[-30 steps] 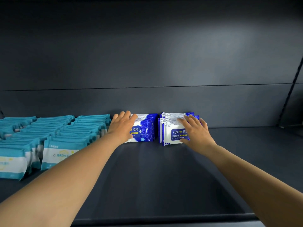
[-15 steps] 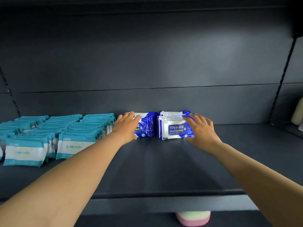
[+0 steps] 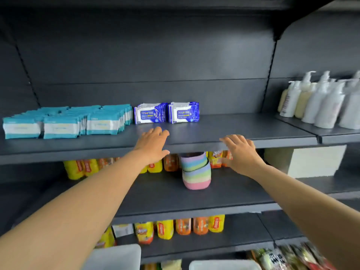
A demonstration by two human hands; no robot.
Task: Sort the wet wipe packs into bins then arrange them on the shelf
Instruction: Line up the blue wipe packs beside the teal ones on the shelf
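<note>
Head view: left hand [image 3: 153,145] spread, empty, over the front edge of the dark shelf [image 3: 233,131]. Right hand [image 3: 240,152] also loose-fingered and empty, just below that edge. Two stacks of blue alcohol wipe packs [image 3: 167,113] stand upright at shelf back, well apart from both hands, beside teal wipe packs [image 3: 64,121] on their left.

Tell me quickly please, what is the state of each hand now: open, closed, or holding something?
Left hand: open, fingers straight, holding nothing, over the shelf front.
Right hand: open, fingers spread, holding nothing.
</note>
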